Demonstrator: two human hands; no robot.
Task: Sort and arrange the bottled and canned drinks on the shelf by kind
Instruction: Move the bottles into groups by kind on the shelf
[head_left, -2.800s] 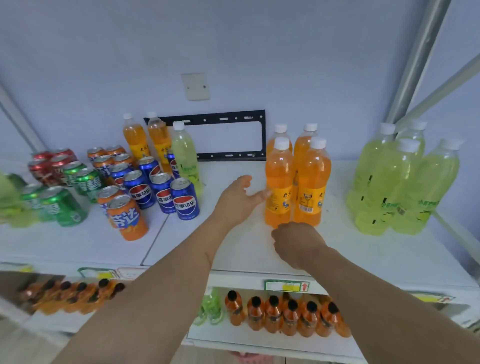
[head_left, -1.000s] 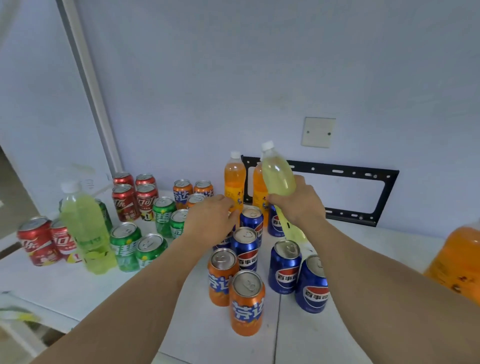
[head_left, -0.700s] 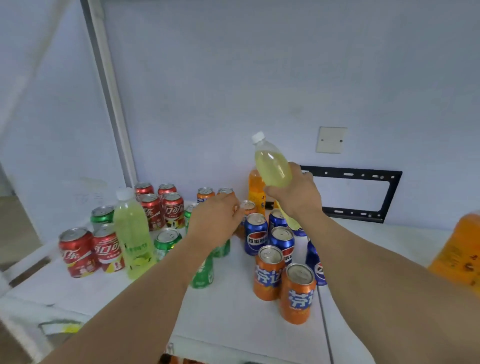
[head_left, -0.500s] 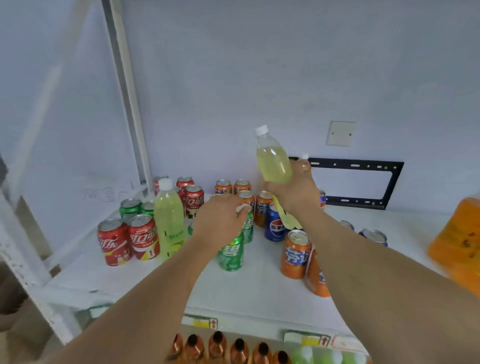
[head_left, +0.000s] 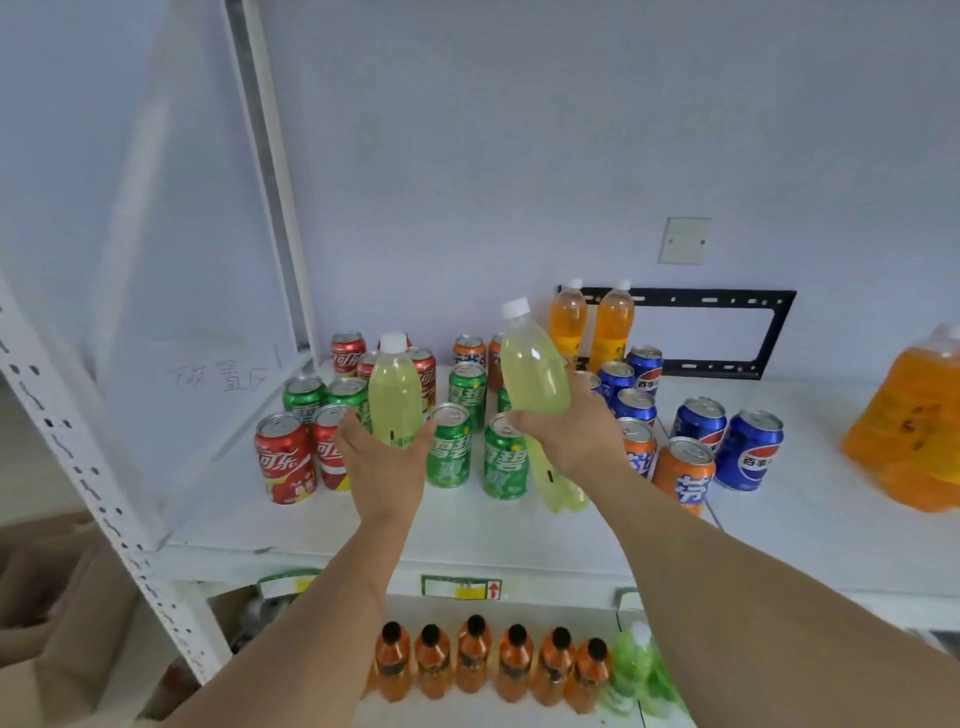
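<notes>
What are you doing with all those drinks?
A person is sorting drinks on a white shelf. The left hand holds one yellow-green bottle upright among the cans. The right hand holds a second yellow-green bottle, tilted and lifted above the cans. Red cans, green cans, blue cans and orange cans stand around the hands, and two orange bottles stand at the back by the wall.
</notes>
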